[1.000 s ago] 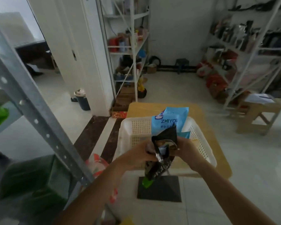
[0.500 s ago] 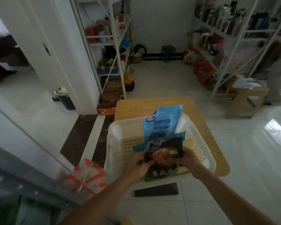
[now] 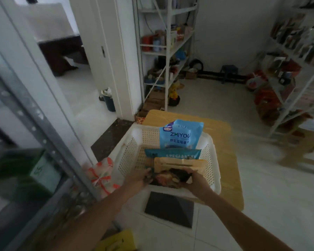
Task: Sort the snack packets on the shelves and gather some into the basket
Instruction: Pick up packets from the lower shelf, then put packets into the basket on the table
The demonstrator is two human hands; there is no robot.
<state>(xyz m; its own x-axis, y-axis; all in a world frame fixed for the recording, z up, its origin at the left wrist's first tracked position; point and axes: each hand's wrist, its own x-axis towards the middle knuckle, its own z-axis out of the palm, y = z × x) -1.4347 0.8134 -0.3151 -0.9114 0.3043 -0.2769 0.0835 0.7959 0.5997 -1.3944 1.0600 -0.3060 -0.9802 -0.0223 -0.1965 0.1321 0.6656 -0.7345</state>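
Observation:
A white perforated basket (image 3: pixel 127 153) stands on a small wooden table (image 3: pixel 227 160). Inside it a light blue ZHIYOU packet (image 3: pixel 179 136) stands upright at the back, with a teal packet (image 3: pixel 172 154) and a tan packet (image 3: pixel 181 164) in front of it. Both hands hold a dark snack packet (image 3: pixel 169 177) low inside the basket's near side. My left hand (image 3: pixel 140 178) grips its left edge and my right hand (image 3: pixel 196 182) grips its right edge.
A metal shelf upright (image 3: pixel 34 122) with green packets (image 3: pixel 25 171) stands close at the left. A red-and-white bag (image 3: pixel 101 174) lies on the floor beside the basket. White shelving (image 3: pixel 167 51) stands at the back, more stocked shelves (image 3: pixel 294 69) at the right, a wooden stool (image 3: pixel 308 153) near them.
The dark packet went from being held up in front of the basket down into its near side, still held by both hands. The tan packet now shows behind it.

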